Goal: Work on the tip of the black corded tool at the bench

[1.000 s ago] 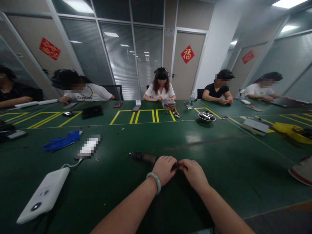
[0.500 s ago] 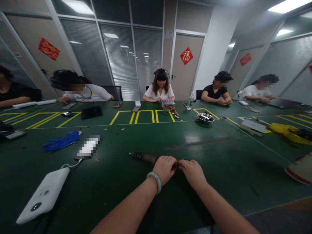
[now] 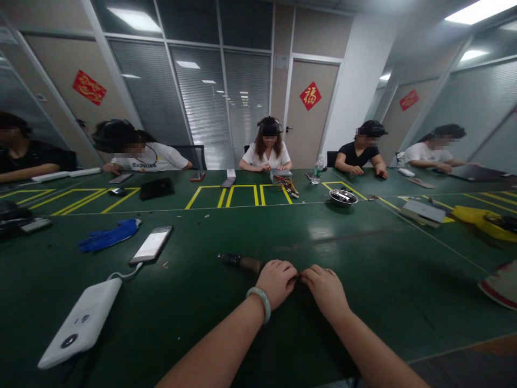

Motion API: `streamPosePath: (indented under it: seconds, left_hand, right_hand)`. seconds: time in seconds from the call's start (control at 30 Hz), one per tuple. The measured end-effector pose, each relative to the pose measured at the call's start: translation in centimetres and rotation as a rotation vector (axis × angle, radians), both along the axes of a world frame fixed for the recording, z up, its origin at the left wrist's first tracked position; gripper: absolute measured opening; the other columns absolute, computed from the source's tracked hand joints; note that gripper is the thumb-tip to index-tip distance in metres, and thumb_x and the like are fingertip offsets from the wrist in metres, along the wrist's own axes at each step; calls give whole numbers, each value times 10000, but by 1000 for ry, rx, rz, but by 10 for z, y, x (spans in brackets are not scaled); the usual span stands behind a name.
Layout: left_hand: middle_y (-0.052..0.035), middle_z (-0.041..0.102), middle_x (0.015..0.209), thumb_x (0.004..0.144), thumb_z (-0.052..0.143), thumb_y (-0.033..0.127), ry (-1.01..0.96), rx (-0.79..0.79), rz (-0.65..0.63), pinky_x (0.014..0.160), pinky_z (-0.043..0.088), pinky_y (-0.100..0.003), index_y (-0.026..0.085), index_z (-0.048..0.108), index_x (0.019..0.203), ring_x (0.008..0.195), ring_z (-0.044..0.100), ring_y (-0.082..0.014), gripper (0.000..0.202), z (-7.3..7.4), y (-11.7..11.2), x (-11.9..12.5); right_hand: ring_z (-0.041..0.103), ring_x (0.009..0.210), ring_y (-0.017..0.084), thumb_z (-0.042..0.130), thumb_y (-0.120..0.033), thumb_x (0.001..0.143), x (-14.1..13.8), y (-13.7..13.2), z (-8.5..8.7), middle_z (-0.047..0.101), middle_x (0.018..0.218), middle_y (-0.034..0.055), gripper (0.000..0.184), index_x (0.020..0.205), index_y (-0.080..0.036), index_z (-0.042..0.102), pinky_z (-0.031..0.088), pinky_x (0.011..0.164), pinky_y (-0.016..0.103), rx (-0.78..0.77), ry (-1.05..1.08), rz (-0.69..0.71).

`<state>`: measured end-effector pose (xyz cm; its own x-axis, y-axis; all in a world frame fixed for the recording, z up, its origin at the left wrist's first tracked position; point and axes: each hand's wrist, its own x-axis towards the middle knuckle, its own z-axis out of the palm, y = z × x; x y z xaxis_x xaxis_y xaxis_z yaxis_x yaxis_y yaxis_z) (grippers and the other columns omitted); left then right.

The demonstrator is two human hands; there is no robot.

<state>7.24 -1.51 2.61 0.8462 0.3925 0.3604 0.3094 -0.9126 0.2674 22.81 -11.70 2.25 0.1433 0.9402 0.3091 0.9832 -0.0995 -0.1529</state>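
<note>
A dark tube-shaped tool (image 3: pixel 248 263) with a black collar and thin metal tip lies on the green table, tip pointing left. Its near end disappears beneath my left hand (image 3: pixel 277 283), which wears a pale green bangle. The fingers of that hand are curled, and what they enclose is hidden. Close to its right is my right hand (image 3: pixel 325 285), thumb and fingertips pinched together. Something small and dark shows between the two hands, too small to name.
To the left are a blue glove (image 3: pixel 111 235), a phone (image 3: pixel 152 245) and a white power bank (image 3: pixel 81 323) cabled to it. Farther off sit a metal bowl (image 3: pixel 343 197), a bottle (image 3: pixel 317 170) and a yellow bag (image 3: pixel 484 221). Several people sit across the table (image 3: pixel 383 302).
The view has shifted slightly, so things appear a little farther right. My hands stay close together, with slight finger movement. Across the table, the black-shirted person's hands have moved apart.
</note>
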Motion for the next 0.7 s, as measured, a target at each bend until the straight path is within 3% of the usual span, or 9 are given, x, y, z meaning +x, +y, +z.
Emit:
streamPosePath:
  seconds: [0.13,0.4,0.57,0.7]
  left_hand:
    - [-5,607,1030,831,585,163,-15,-17,2,899,392,-339,245,604,958,993,544,-178,152,0,0,0]
    - [7,614,1009,825,618,206,-25,-45,-3,885,392,-333,244,589,962,979,545,-175,145,-1,1,-1]
    - [-7,617,997,831,612,209,-6,-51,1,872,392,-338,236,586,965,970,552,-185,139,-2,2,0]
    - [-3,614,982,823,620,198,-6,-49,5,870,394,-333,234,578,964,956,550,-180,152,-1,1,0]
  right_hand:
    - [574,856,168,501,-276,928,5,-6,0,647,923,24,179,989,-282,669,318,839,340,-5,-7,-43]
    - [601,926,174,482,-280,913,18,-18,-5,677,1013,-4,240,1046,-334,676,329,896,362,-29,187,-67]
    - [622,941,191,496,-246,874,22,-16,-11,703,979,18,301,1140,-266,634,347,904,365,-56,289,-152]
    - [615,936,207,509,-230,870,20,-15,-13,698,953,32,180,972,-239,657,307,923,404,-73,218,-181]
